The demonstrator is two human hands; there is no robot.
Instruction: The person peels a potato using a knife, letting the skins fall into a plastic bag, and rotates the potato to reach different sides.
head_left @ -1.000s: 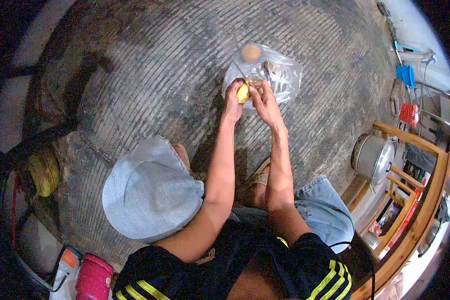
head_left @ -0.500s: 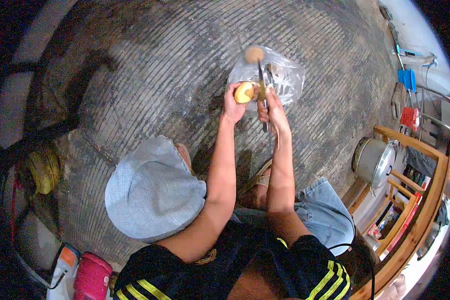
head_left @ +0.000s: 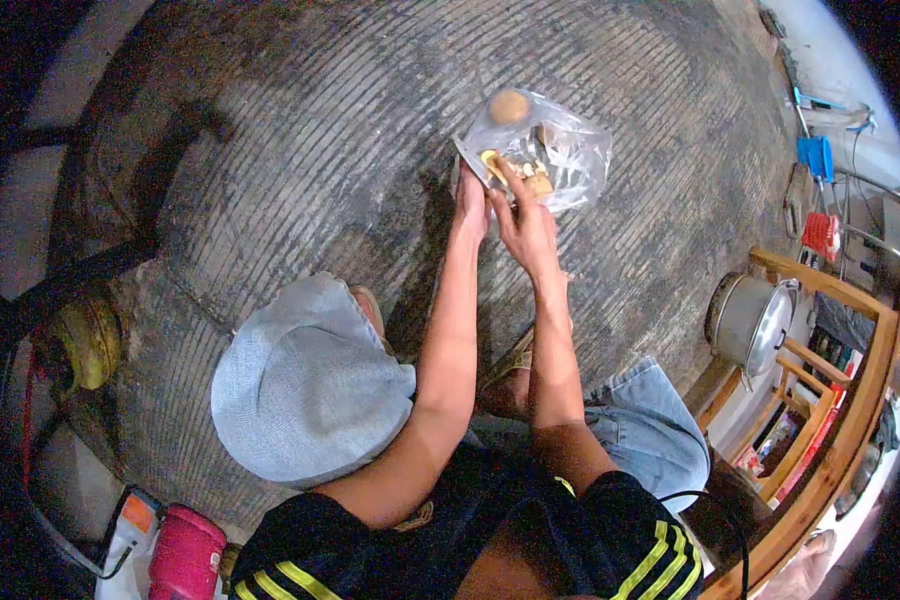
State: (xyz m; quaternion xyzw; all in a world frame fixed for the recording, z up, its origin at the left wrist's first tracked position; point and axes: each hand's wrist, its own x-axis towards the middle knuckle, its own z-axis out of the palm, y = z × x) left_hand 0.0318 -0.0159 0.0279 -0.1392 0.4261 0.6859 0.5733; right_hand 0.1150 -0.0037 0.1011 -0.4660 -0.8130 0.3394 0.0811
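A clear plastic bag (head_left: 580, 150) is spread on the floor in front of me. At its near left edge, my left hand (head_left: 472, 205) grips the raised plastic; its fingertips are partly hidden. My right hand (head_left: 527, 232) is beside it with fingers stretched over the bag's near part, apparently touching the pale peelings (head_left: 533, 180). A yellow cut piece (head_left: 489, 160), perhaps the peeled potato or part of it, shows by the fingertips. Farther back at the bag lies a round brown potato (head_left: 510, 106). No knife can be made out.
Ridged concrete floor (head_left: 320, 150) surrounds the bag. On the right, a large lidded metal pot (head_left: 745, 318) sits by a wooden frame (head_left: 840, 440). A blue dustpan (head_left: 815, 157) and a red brush (head_left: 820, 236) are along the right wall. A pink container (head_left: 185, 550) stands lower left.
The peeled potato has left my left hand's raised grip, and the knife is gone from my right hand. Both hands have shifted to the bag, whose left edge is now pulled up.
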